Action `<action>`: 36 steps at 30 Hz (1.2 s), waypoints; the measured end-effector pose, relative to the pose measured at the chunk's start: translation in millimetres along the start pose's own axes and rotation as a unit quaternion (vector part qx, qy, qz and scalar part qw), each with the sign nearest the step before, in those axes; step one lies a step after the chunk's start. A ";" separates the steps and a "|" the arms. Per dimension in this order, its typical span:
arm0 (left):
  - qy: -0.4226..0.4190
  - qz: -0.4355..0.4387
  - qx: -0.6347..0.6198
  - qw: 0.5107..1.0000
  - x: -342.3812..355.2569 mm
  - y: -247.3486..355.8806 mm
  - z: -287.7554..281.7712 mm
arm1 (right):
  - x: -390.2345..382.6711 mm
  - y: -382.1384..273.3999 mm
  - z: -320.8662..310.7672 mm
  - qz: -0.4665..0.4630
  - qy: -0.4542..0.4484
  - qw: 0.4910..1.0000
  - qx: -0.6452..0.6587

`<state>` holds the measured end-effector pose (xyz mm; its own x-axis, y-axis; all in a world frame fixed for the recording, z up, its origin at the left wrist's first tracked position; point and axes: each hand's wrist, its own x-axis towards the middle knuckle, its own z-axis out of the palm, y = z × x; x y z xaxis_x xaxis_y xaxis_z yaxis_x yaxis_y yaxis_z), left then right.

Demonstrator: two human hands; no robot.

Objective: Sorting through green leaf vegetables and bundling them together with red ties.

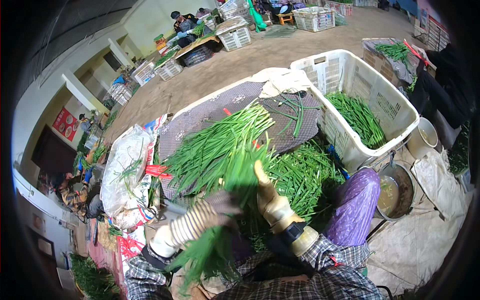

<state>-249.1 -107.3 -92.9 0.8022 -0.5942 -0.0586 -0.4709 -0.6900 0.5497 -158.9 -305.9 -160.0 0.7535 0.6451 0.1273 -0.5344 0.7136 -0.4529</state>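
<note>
Leaves of the green bunch (207, 255) hang below the left hand (219, 205); through the blur, I read that hand's fingers as wrapped around its stalks. The right hand (273, 201) has one digit raised just beside; how its other fingers sit I cannot tell. From my remote seat, I'd favour a light, even hold, stalks aligned, so nothing creases or slips. Beyond, a loose pile (215, 145) covers patterned cloth (200, 117); past that stands the white crate (372, 80).
</note>
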 end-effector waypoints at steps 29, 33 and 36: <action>0.032 -0.031 -0.212 0.976 25.5 -13.9 55.1 | 34.0 -35.6 -89.4 0.031 0.137 0.963 0.228; 0.018 -0.205 -0.191 0.960 -15.9 -5.3 46.6 | 22.7 -79.9 -102.3 -0.057 0.202 0.978 0.021; 0.010 -0.323 -0.154 0.934 -26.4 -9.1 51.3 | 14.7 -95.2 -47.1 -0.151 0.189 0.918 -0.314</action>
<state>-284.8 -106.6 -139.1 0.8906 -0.0858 -0.4466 0.2382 -0.7484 0.6190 -78.9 -377.2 -156.6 0.9734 0.2183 0.0692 -0.0428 0.4702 -0.8815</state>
